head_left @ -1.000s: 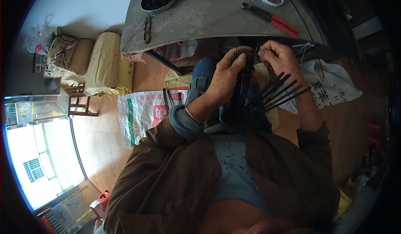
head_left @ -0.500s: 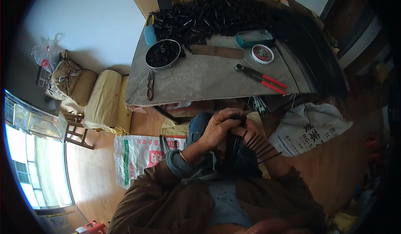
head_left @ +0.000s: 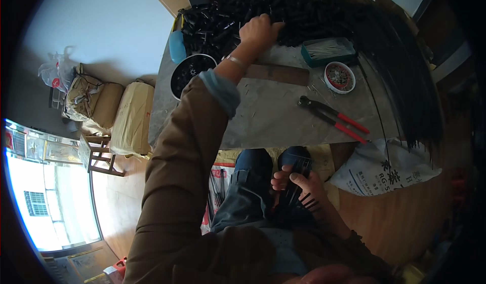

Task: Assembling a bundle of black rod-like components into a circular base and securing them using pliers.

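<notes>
Heap of stubby black plastic-looking pieces (head_left: pixel 298 10): along back of grey table (head_left: pixel 263 122), around left hand (head_left: pixel 259 32). Back of left hand uppermost, thumb pointing right; cannot tell whether gripping anything. Bundle of thin black rods (head_left: pixel 290 195): over lap (head_left: pixel 240 198), clasped between thumb and fingers of right hand (head_left: pixel 313 185), some ends splayed near wrist. Likely best: dip into heap with light fingertips, lift without dragging neighbours; meanwhile hold bundle firm and low. Hidden: left fingertips, behind knuckles; bundle's lower end, lost in shadow; right palm, behind rods.
</notes>
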Demonstrator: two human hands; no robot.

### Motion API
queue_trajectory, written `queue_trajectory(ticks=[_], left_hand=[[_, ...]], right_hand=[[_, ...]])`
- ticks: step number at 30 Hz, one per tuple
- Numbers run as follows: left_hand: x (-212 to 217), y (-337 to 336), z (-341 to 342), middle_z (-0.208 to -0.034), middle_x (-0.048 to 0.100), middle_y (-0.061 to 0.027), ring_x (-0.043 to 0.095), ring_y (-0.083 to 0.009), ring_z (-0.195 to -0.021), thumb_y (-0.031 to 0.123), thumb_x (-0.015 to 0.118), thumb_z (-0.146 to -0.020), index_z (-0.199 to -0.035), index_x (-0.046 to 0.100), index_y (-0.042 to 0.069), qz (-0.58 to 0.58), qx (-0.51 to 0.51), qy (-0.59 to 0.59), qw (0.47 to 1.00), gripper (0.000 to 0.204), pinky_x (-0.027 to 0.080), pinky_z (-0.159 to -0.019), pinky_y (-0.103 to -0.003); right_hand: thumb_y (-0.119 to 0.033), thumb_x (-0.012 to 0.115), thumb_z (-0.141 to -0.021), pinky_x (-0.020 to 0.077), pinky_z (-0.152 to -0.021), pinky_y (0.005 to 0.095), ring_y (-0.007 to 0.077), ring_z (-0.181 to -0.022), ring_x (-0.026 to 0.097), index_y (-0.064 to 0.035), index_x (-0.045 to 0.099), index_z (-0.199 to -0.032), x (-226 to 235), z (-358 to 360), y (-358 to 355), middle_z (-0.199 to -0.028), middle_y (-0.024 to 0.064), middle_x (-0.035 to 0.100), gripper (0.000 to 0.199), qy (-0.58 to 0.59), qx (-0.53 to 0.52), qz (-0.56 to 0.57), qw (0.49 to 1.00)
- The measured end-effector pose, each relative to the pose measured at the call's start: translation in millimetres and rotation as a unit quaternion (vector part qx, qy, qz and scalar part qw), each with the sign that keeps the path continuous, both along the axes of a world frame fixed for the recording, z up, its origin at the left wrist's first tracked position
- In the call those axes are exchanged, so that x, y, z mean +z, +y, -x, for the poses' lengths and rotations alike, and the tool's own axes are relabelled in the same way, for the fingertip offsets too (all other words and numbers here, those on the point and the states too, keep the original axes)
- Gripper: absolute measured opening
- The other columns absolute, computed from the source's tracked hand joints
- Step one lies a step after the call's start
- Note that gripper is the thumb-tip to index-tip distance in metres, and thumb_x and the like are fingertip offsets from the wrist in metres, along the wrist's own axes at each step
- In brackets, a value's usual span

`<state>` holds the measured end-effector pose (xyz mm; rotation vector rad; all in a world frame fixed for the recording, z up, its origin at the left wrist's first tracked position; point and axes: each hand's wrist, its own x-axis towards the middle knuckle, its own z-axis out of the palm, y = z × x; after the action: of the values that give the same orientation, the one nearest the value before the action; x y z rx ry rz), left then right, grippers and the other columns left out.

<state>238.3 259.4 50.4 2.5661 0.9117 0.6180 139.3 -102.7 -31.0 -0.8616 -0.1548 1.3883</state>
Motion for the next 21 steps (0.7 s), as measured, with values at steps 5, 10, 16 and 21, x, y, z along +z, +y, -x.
queue_trajectory(ticks=[5, 10, 16, 21], left_hand=[[-18, 3, -41, -0.101, 0.066, -0.0189, 0.064, -0.0344, -0.098, 0.033, 0.062, -0.082, -0.101, 0.065, 0.005, -0.093, 0.019, 0.102, 0.990, 0.034, 0.052, -0.080, -0.043], [-9, 21, -32, -0.098, 0.066, -0.0190, 0.064, -0.0347, -0.098, 0.022, 0.058, -0.078, -0.101, 0.064, 0.005, -0.074, 0.027, -0.071, 0.994, 0.030, 0.051, -0.083, -0.043], [-18, 17, -13, -0.105, 0.066, -0.0172, 0.064, -0.0339, -0.098, 0.029, 0.061, -0.076, -0.101, 0.067, 0.005, -0.113, -0.018, 0.058, 0.992, 0.035, 0.051, -0.086, -0.041], [-1, -1, -35, -0.111, 0.064, -0.0173, 0.062, -0.0335, -0.103, 0.034, 0.062, -0.075, -0.102, 0.068, 0.005, -0.072, -0.027, 0.248, 0.966, 0.040, 0.050, -0.088, -0.041]], right_hand=[[-0.010, 0.049, -0.094, 0.0507, -0.079, 0.0396, 0.0302, -0.095, 0.065, -0.0009, 0.055, -0.115, -5, -12, -2, -0.106, 0.0179, 0.065, 0.024, 0.023, -0.024, 0.016, 0.999], [-0.010, 0.049, -0.094, 0.0501, -0.075, 0.0378, 0.0295, -0.092, 0.065, -0.0019, 0.055, -0.116, -27, -15, -1, -0.105, 0.0164, 0.066, 0.024, 0.033, -0.010, -0.011, 0.999], [-0.009, 0.048, -0.094, 0.0508, -0.079, 0.0400, 0.0298, -0.092, 0.065, -0.0014, 0.055, -0.115, -20, -15, 0, -0.102, 0.0166, 0.065, 0.023, 0.065, 0.000, -0.017, 0.998], [-0.008, 0.048, -0.094, 0.0511, -0.084, 0.0426, 0.0297, -0.094, 0.065, -0.0006, 0.056, -0.113, -16, -18, -3, -0.101, 0.0178, 0.064, 0.022, 0.097, -0.003, -0.039, 0.995]])
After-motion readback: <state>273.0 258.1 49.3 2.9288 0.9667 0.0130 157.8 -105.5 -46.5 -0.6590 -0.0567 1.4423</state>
